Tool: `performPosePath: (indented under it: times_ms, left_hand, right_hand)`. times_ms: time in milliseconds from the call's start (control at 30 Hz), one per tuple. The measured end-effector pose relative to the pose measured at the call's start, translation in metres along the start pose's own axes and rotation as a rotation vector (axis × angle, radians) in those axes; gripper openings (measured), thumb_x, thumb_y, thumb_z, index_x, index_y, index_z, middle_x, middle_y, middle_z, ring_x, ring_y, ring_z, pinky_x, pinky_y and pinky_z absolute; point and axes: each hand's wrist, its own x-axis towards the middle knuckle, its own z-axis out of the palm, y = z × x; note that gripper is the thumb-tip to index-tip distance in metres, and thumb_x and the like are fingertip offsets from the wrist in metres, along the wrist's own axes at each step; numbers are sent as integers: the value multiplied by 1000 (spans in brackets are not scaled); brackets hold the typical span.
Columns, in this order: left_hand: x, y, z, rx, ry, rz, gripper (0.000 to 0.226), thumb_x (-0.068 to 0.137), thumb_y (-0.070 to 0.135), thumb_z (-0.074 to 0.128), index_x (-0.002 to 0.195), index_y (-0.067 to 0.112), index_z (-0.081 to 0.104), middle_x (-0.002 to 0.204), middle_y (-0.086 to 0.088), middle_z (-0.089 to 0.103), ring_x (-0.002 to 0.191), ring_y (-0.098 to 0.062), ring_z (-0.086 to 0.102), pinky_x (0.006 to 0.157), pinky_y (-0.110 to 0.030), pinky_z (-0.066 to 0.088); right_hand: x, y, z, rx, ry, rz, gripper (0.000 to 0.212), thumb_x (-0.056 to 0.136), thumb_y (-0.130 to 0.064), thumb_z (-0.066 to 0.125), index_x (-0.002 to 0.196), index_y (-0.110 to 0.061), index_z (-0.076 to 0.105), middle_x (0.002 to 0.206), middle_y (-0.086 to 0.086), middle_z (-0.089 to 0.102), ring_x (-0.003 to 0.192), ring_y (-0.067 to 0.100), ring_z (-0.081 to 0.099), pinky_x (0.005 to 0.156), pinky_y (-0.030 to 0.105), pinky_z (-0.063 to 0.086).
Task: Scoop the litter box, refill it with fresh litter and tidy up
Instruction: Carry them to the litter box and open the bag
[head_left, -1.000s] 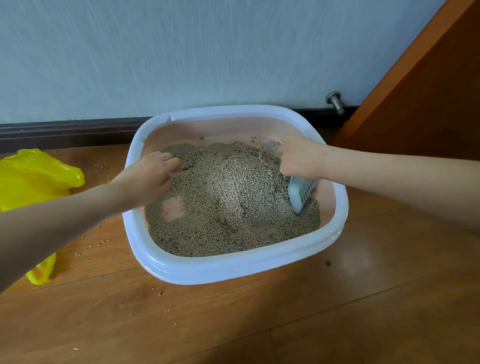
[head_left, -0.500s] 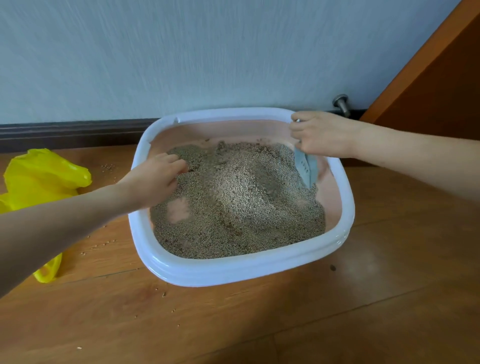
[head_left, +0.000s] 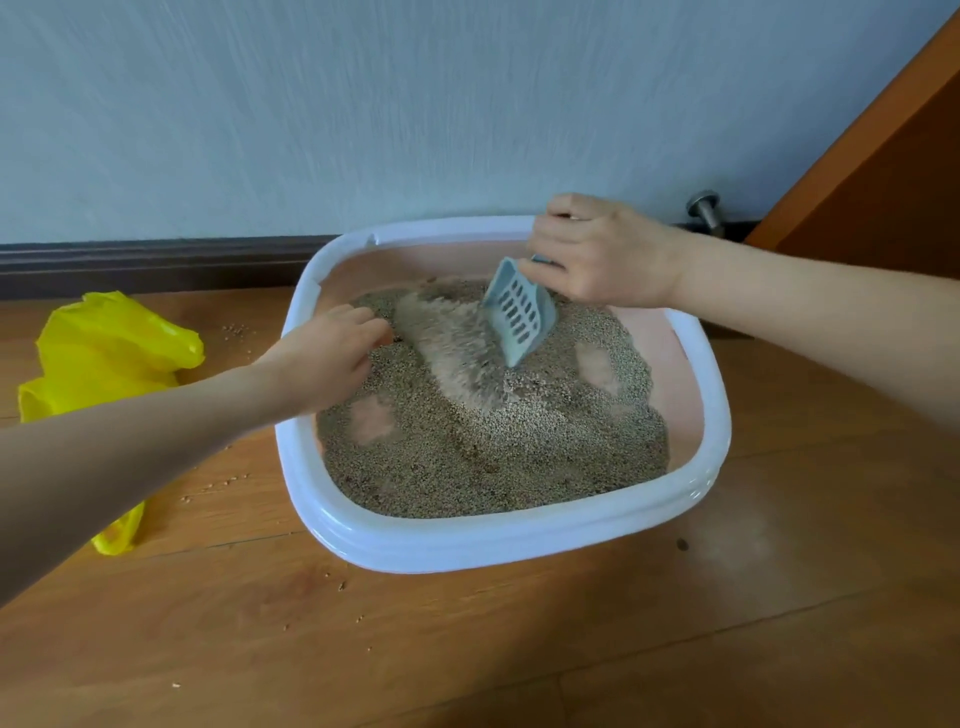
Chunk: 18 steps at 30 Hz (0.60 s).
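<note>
The right hand (head_left: 597, 254) grips the handle of a small pale blue plastic scoop with slots (head_left: 519, 312). The scoop's front edge digs into the grainy brown-grey cat litter (head_left: 493, 447), near the back of the box. The left hand (head_left: 324, 358) rests over the left rim with its fingers curled; I cannot tell if it holds anything. The litter fills a rounded square white and pink plastic litter box (head_left: 467, 545) on the brown wooden floor (head_left: 571, 649). A crumpled yellow plastic bag (head_left: 109, 353) lies to the left of the box

litter box (head_left: 498, 540) sitting on floor (head_left: 571, 649) before wall (head_left: 415, 104) | litter (head_left: 493, 447) lying in box | scoop (head_left: 519, 312) standing in litter at rear | bag (head_left: 104, 353) lying left of box | door stopper (head_left: 705, 210) sitting behind box, right
</note>
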Motion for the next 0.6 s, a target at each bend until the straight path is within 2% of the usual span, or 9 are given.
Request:
performPosePath:
  times_ms: [133, 233, 333, 400, 467, 533, 600]
  left_hand:
    - [1, 2, -1, -14, 11, -7, 31, 89, 6, 44, 115, 12, 58, 107, -4, 59, 107, -24, 50, 94, -35, 39]
    - [0, 3, -2, -23, 8, -8, 35, 88, 4, 44, 118, 12, 58, 109, -4, 59, 110, -23, 50, 95, -34, 38]
    - [1, 1, -1, -16, 3, -1, 34, 86, 3, 45, 116, 11, 59, 106, -5, 60, 106, -25, 51, 92, -36, 41]
    - [1, 0, 0, -15, -1, -3, 34, 85, 3, 46, 115, 11, 59, 105, -6, 60, 105, -25, 51, 92, -37, 41]
    - [1, 0, 0, -14, -4, -3, 34, 85, 4, 46, 115, 11, 59, 105, -6, 60, 105, -25, 51, 93, -38, 41]
    - [1, 0, 1, -10, -3, 6, 33, 85, 4, 47, 115, 10, 59, 104, -6, 60, 104, -26, 51, 92, -39, 41]
    - [0, -1, 1, -11, 4, 12, 33, 85, 3, 47, 114, 10, 59, 104, -6, 60, 104, -27, 51, 93, -39, 41]
  right_hand:
    - [-8, 4, 1, 13, -26, -106, 40, 94, 7, 39, 64, -13, 55, 64, 2, 50, 69, 22, 50, 84, 32, 43]
    - [-9, -15, 8, 77, -112, -184, 36, 88, 7, 45, 61, -13, 57, 63, 2, 51, 73, 24, 48, 81, 35, 43]
    - [6, -36, 9, 72, -195, -240, 32, 82, 2, 55, 57, -19, 58, 60, -4, 50, 74, 21, 47, 81, 32, 39]
    - [16, -42, 10, 68, -163, -267, 39, 86, 1, 45, 57, -21, 60, 60, -8, 52, 73, 18, 49, 84, 30, 40]
    - [17, -39, 10, 110, -76, -198, 46, 90, 6, 34, 60, -18, 59, 60, -4, 52, 72, 20, 49, 82, 32, 42]
    - [12, -31, 6, 177, -25, -43, 41, 91, 8, 39, 61, -15, 56, 59, 0, 49, 66, 22, 47, 74, 34, 45]
    - [6, -20, 0, 166, -16, 45, 37, 91, 7, 44, 64, -15, 57, 60, 2, 49, 63, 23, 47, 73, 34, 44]
